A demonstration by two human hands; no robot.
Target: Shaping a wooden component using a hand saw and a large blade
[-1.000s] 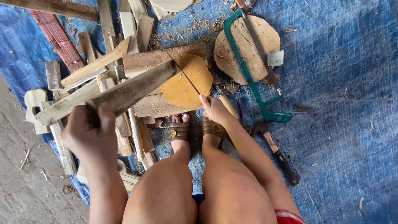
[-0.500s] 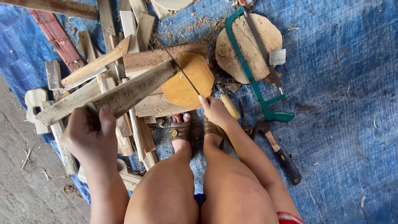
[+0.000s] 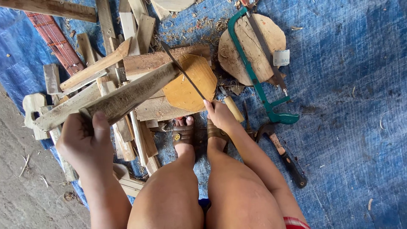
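My left hand [image 3: 82, 142] grips the near end of a weathered grey plank [image 3: 131, 94] that slants up to the right over a heap of wood. My right hand [image 3: 219, 114] holds a long thin dark blade [image 3: 181, 69] by its handle end. The blade's far end rests against the top end of the plank. Under the blade lies an orange-brown, many-sided wooden board [image 3: 188, 82]. My two feet in brown sandals [image 3: 183, 135] stand just below that board, knees in the foreground.
A green hacksaw [image 3: 258, 80] lies across a round wooden disc [image 3: 254, 46] at upper right. A hammer [image 3: 283, 156] and a wooden-handled tool [image 3: 234, 109] lie on the blue tarp [image 3: 347, 110]. Offcuts and planks pile up at left, with bare ground [image 3: 25, 199] beyond the tarp.
The blade's tip has slid a little along the plank's end, and my right hand has shifted slightly with it. My left hand keeps its hold.
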